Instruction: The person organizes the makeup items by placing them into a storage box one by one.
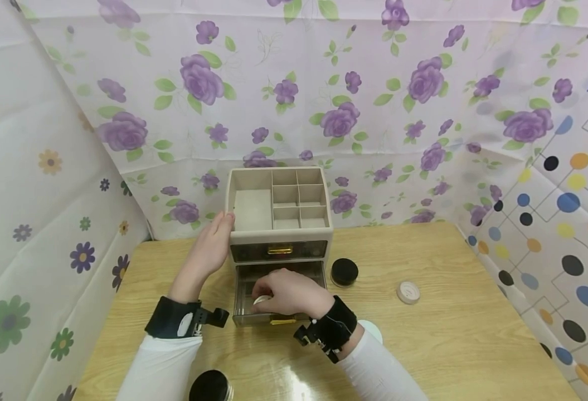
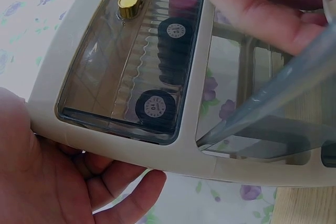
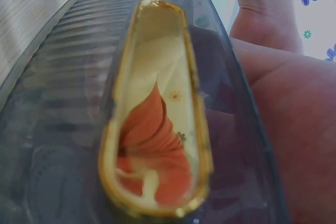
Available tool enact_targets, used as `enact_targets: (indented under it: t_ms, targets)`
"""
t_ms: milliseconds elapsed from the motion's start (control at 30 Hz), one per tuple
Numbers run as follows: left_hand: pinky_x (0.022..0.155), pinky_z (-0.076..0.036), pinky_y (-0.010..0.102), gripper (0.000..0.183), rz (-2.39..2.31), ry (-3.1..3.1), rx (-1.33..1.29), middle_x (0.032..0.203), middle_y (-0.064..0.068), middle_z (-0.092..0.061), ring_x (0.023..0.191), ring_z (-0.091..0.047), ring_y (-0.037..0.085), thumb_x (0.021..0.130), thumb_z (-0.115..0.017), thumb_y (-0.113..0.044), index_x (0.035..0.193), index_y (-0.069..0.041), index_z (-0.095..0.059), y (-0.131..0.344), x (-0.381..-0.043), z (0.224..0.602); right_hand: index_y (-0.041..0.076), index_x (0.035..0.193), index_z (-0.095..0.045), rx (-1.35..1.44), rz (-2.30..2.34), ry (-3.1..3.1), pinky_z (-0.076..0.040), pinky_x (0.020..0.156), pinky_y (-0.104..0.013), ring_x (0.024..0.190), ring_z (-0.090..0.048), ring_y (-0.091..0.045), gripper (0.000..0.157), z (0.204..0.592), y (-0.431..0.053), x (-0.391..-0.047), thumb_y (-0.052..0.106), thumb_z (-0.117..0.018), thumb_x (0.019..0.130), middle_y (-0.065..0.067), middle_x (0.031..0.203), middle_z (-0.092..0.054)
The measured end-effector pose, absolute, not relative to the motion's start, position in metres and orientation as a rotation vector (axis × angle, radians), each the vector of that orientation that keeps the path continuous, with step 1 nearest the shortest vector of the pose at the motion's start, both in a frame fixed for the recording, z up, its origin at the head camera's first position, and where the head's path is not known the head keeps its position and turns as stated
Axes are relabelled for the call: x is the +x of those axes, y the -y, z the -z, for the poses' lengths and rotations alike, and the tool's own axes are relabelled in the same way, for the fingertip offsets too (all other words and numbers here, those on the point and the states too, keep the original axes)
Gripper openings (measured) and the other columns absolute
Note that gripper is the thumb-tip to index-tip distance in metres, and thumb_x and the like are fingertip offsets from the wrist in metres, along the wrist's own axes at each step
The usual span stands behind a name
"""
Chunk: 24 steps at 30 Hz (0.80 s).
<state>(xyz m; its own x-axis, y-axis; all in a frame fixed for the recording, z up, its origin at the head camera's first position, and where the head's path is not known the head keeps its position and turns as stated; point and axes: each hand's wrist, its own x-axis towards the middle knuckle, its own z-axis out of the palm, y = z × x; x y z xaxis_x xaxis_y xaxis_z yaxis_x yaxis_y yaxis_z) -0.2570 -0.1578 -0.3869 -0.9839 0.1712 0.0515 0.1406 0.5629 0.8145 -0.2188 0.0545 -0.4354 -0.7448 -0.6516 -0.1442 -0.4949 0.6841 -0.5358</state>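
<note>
A beige tabletop drawer organizer [image 1: 281, 230] stands at the back of the table, its upper drawer [image 1: 248, 254] closed and its clear lower drawer [image 1: 249, 320] pulled out. My left hand [image 1: 209, 248] rests against the organizer's left side, fingers along the wall in the left wrist view. Inside the lower drawer, my right hand [image 1: 294, 292] pinches a small whitish round object [image 1: 262, 299], mostly hidden by the fingers. The right wrist view is filled by the drawer front and its gold handle [image 3: 157, 103]. Dark round items [image 2: 156, 109] and a pink one [image 2: 184, 3] show through the upper drawer.
A black-lidded jar [image 1: 344, 272] stands right of the organizer, and another black-lidded jar [image 1: 210, 385] is near the front edge. A small whitish round piece [image 1: 408, 292] lies farther right. The right forearm partly covers a pale disc [image 1: 372, 331]. Flowered cloth [image 1: 283, 111] hangs behind.
</note>
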Motion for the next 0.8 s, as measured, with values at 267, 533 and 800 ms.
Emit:
enact_targets:
  t_ms: [267,533,800]
  targets:
    - [0.114,-0.035,0.064,0.065,-1.410,-2.774,0.291,0.144,0.027,-0.049,0.139,-0.046,0.044,0.115,-0.016,-0.055,0.140,-0.002,-0.045,0.157,-0.257,0.387,0.016,0.120,-0.080,-0.903,0.693,-2.565,-0.052,0.079,-0.026,0.083,-0.061,-0.003,0.029,0.436,-0.056,-0.218,0.037,-0.078,0.100,0.015,0.098,-0.070]
    - [0.119,-0.030,0.066,0.070,-1.412,-2.767,0.284,0.154,0.029,-0.046,0.148,-0.039,0.047,0.115,-0.016,-0.056,0.152,-0.002,-0.042,0.158,-0.258,0.387,0.016,0.130,-0.076,-0.930,0.782,-2.585,-0.054,0.088,-0.026,0.097,-0.069,-0.003,0.034,0.437,-0.065,-0.215,0.038,-0.072,0.105,0.008,0.116,-0.076]
    - [0.117,-0.032,0.066,0.066,-1.417,-2.777,0.301,0.146,0.030,-0.048,0.143,-0.044,0.047,0.116,-0.017,-0.053,0.142,0.001,-0.046,0.158,-0.259,0.389,0.014,0.131,-0.075,-0.971,0.945,-2.646,-0.055,0.096,-0.030,0.109,-0.070,-0.008,0.032,0.434,-0.090,-0.205,0.035,-0.070,0.106,0.002,0.121,-0.077]
